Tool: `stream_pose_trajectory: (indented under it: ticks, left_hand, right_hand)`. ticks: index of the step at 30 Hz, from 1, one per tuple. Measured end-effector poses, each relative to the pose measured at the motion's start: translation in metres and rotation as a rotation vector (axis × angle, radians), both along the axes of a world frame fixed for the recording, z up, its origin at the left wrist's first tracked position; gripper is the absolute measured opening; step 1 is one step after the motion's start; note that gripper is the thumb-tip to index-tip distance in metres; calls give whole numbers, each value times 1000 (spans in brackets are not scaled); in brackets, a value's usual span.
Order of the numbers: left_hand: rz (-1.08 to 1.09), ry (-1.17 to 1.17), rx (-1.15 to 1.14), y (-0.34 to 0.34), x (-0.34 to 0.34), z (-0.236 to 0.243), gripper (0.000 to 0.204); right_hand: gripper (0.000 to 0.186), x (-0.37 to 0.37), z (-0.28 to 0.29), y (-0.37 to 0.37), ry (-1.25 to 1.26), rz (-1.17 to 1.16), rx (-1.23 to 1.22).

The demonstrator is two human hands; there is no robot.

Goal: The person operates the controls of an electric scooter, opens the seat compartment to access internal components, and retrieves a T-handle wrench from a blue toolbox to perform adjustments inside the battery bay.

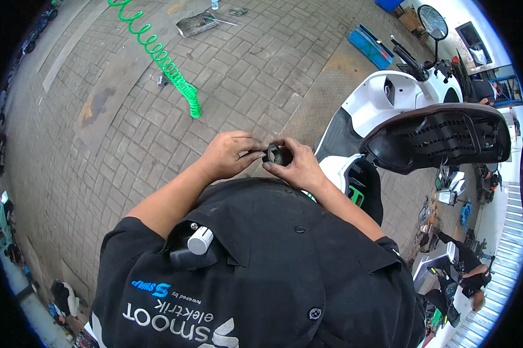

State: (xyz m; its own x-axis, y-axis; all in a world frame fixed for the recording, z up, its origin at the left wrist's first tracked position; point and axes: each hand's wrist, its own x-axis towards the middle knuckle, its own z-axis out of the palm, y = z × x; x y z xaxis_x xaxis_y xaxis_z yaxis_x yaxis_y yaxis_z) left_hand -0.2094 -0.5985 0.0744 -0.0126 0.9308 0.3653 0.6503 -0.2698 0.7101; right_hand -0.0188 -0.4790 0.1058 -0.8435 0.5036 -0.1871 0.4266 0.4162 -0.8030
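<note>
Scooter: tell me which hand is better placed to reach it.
The right hand, I'd judge: it is nearer the scooter and its open seat than the left hand. It holds a dark ring, though, so may need freeing first.

Green coiled hose [171, 71] snaking over the grey paving [255, 78]; a grimy tray [192, 28] up top, clear bottle [215, 4] just beyond; across to the right, a blue toolbox [366, 51]; behind it, a brown cardboard box [411, 21]!
</note>
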Motion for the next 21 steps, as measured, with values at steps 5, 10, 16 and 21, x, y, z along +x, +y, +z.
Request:
stream_pose_trajectory:
  ticks: [5, 10, 16, 21]
  left_hand:
    - [-17, -23, -19, 2, 1, -9, 17]
    - [-33, -84, 6, 8, 7, -7, 14]
    - [-32, -43, -17, 13, 9, -5, 15]
    - [-38, -55, -20, 17, 13, -7, 16]
  right_hand:
    - [56, 4, -4, 1, -38, 2, -33]
    - [55, 4, 4, 2, -70, -18, -88]
    - [55, 8, -6, 3, -5, -48, -58]
    - [56, 9, -8, 5, -77, -79, -72]
